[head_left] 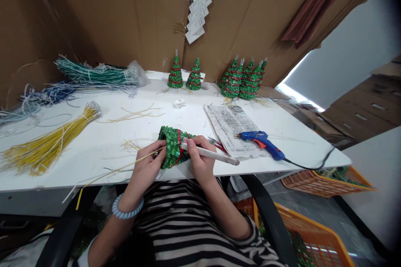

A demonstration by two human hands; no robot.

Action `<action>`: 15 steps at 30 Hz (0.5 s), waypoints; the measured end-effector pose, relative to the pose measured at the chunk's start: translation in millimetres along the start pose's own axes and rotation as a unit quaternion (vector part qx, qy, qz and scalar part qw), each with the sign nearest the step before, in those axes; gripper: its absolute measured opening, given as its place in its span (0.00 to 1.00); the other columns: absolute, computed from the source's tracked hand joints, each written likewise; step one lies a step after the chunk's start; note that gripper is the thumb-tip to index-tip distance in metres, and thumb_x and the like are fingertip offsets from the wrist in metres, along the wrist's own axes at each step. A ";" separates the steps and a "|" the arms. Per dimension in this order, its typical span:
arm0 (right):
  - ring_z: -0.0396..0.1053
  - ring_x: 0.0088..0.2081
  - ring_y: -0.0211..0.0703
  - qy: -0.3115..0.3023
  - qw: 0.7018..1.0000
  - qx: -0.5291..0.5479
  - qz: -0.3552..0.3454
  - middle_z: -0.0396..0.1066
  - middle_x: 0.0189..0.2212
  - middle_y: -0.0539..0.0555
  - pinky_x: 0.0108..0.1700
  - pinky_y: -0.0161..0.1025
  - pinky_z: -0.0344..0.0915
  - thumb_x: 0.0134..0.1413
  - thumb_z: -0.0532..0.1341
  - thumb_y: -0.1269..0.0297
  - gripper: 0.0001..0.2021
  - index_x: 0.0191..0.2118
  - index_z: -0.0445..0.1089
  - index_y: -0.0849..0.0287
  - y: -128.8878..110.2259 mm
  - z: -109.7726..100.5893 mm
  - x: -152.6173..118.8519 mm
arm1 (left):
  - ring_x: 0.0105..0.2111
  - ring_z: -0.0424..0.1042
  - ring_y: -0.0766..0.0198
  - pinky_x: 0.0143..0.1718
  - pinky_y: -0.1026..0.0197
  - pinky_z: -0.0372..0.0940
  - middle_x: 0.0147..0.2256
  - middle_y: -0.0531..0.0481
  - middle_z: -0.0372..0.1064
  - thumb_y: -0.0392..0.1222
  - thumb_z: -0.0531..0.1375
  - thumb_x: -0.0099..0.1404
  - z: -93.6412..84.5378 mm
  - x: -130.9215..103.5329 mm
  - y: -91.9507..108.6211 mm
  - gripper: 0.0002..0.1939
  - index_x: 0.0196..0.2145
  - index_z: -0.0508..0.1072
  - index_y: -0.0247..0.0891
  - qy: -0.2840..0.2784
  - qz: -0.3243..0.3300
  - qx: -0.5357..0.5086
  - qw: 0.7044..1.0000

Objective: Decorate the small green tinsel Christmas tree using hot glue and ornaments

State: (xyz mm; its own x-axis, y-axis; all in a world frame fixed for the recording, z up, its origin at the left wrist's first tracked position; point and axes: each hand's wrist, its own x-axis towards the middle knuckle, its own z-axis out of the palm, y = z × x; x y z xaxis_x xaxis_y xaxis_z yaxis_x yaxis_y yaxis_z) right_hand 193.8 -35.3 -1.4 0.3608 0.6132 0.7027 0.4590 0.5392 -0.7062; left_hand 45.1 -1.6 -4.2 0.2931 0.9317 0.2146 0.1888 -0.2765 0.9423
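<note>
A rough, glossy surface with glittering specks is displayed by the handled tree (172, 150). Smooth plastic is suggested in the glue gun (272, 147) and the latticed crate (313, 183). A smooth finish is borne by the tabletop (188, 114). Matt cardboard is recognised in the wall panel (109, 16), printed paper in the newspaper (234, 125), matt cloth in the striped shirt (184, 225).

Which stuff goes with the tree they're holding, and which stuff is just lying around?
With the job:
- green tree, held sideways
- white stick, held at the tree
- yellow wire, running to the tree's open end

Lying about, though some may belong too:
- blue glue gun
- newspaper
- yellow bundle
</note>
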 end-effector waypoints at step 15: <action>0.61 0.21 0.36 -0.004 1.000 -0.004 0.005 0.65 0.17 0.47 0.28 0.37 0.59 0.59 0.56 0.60 0.15 0.22 0.65 0.57 -0.1 -0.1 0.5 | 0.33 0.72 0.59 0.35 0.63 0.65 0.33 0.47 0.78 0.49 0.60 0.61 -0.4 -0.1 3.3 0.15 0.35 0.79 0.34 0.014 0.003 0.005 1.000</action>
State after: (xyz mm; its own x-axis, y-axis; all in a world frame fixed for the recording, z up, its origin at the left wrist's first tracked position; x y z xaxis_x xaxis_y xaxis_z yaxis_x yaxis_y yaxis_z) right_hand 194.0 -35.1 -1.0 0.3582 0.6229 0.6955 0.4627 0.5286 -0.7117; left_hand 45.3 -2.5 -1.0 0.2679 0.9362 0.2276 0.1966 -0.2844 0.9383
